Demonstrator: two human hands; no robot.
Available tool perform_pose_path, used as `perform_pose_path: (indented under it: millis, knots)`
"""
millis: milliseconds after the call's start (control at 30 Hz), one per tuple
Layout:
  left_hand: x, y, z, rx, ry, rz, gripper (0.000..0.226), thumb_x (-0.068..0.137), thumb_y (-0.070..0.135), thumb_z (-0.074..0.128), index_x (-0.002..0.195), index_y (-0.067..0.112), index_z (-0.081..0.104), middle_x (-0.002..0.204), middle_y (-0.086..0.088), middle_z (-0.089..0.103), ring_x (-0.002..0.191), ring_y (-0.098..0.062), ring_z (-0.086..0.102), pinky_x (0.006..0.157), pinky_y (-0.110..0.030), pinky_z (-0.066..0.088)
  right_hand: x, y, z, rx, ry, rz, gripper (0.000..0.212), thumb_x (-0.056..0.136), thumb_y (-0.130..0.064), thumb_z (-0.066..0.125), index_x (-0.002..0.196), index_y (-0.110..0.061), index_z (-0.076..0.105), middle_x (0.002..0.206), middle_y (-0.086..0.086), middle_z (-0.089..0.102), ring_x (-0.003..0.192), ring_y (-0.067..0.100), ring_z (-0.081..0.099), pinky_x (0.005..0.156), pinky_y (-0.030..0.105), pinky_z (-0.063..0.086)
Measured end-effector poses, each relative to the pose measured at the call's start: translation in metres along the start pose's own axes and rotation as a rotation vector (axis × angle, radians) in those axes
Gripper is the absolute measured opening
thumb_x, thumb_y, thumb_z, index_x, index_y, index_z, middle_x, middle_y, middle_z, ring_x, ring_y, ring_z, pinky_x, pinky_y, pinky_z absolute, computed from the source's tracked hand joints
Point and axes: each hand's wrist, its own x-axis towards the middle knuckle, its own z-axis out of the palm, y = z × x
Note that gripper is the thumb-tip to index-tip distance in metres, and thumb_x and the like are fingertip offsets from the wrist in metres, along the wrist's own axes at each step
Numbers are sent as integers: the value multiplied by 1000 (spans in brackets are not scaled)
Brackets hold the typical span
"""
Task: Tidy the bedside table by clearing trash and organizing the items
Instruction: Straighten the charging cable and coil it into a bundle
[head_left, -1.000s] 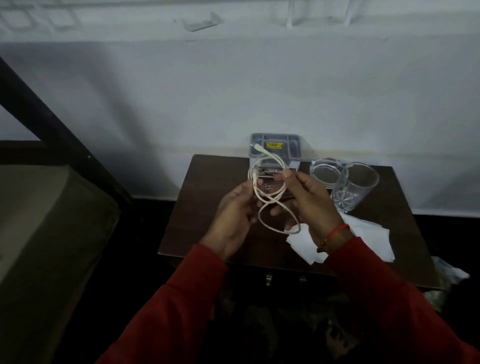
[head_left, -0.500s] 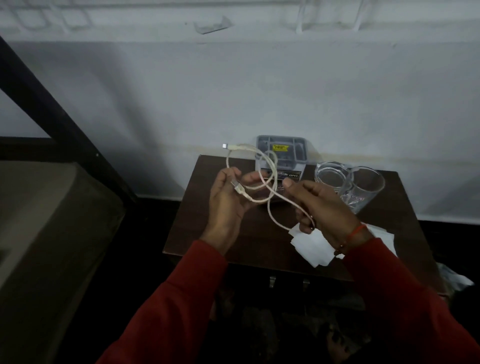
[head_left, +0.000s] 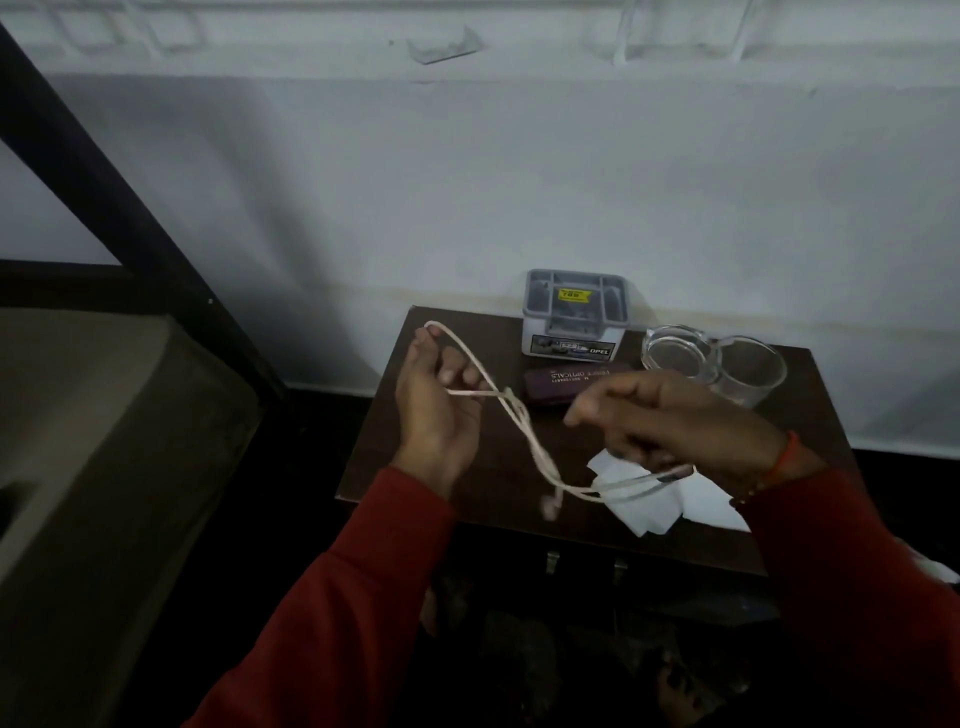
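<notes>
A white charging cable (head_left: 524, 426) stretches in a twisted loop between my two hands above the dark wooden bedside table (head_left: 395, 462). My left hand (head_left: 436, 410) holds one loop of it up at the table's left edge, fingers curled around the cord. My right hand (head_left: 670, 426) grips the other end lower and to the right, over crumpled white tissue paper (head_left: 649, 509). One plug dangles from the cable near the table's front edge. Both arms wear red sleeves.
A grey plastic organizer box (head_left: 574, 317) stands at the table's back by the white wall. A dark spectacle case (head_left: 566, 382) lies in front of it. Two clear glasses (head_left: 727, 366) stand at the back right. A bed (head_left: 104, 467) and dark frame are at the left.
My hands have pulled apart, left up and leftward, right down and rightward. The cable's coils have stretched into one long twisted loop, and the spectacle case is now uncovered.
</notes>
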Motion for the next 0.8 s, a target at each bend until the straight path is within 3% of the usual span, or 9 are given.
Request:
perform_pose_path:
  millis: [67, 133, 233, 333, 433, 533, 633, 700, 800]
  knots:
    - [-1, 6, 1, -113, -43, -21, 31, 111, 31, 36, 89, 22, 56, 43, 9, 35, 42, -7, 46, 50, -20, 45, 2, -5, 8, -197, 26, 30, 46, 73, -66, 70, 105, -32, 69, 67, 1, 63, 39, 7, 40, 41, 19, 32]
    - [-3, 13, 4, -103, -126, -31, 28, 110, 29, 38, 91, 21, 55, 45, 9, 35, 39, -5, 41, 43, -17, 42, 5, -11, 19, -140, 114, -14, 55, 71, -58, 71, 120, -35, 61, 85, 1, 69, 52, 12, 56, 42, 26, 44]
    - [-15, 17, 15, 87, -323, -20, 25, 110, 28, 38, 97, 19, 57, 47, 9, 33, 31, -4, 33, 33, -16, 34, 10, -20, 34, -22, 177, -178, 59, 80, -51, 71, 132, -28, 57, 112, 6, 67, 87, 20, 69, 66, 42, 60]
    - [-31, 20, 27, 461, -401, 165, 22, 108, 23, 45, 105, 16, 66, 46, 5, 32, 27, -7, 32, 33, -15, 31, 12, -34, 47, 12, 300, -305, 34, 90, -43, 66, 110, -15, 68, 104, 21, 67, 95, 42, 66, 85, 52, 56]
    - [-44, 28, 40, 751, -385, 363, 22, 107, 20, 50, 110, 12, 71, 41, 12, 34, 28, -6, 29, 33, -18, 27, 7, -48, 53, 71, 475, -344, 25, 96, -27, 64, 98, -2, 65, 91, 27, 67, 88, 51, 64, 79, 62, 56]
    - [-58, 45, 53, 874, -468, 488, 20, 103, 16, 58, 114, 6, 72, 47, 18, 51, 38, 3, 45, 43, -10, 37, -9, -61, 57, 128, 624, -424, 19, 97, -20, 62, 97, -1, 63, 71, 11, 69, 66, 33, 68, 66, 50, 62]
    - [-67, 69, 62, 1410, -521, 715, 22, 93, 40, 69, 113, 32, 72, 52, 14, 53, 47, -2, 46, 52, -21, 40, -37, -75, 45, 451, 670, -458, 11, 98, -17, 60, 92, -8, 62, 51, -2, 42, 36, 13, 37, 38, 21, 39]
    - [-68, 88, 64, 1704, -399, 883, 19, 92, 44, 66, 110, 38, 70, 56, 16, 57, 59, -7, 59, 60, -29, 50, -62, -84, 26, 655, 464, -387, 15, 96, -21, 61, 90, -9, 67, 52, -6, 31, 34, 4, 22, 35, 11, 22]
    - [-68, 113, 65, 1377, -178, 772, 19, 97, 37, 62, 97, 25, 76, 58, 12, 64, 63, -12, 66, 61, -25, 51, -101, -93, 3, 567, 149, -259, 25, 92, -28, 62, 102, -8, 72, 53, -6, 32, 34, 0, 22, 33, 8, 21]
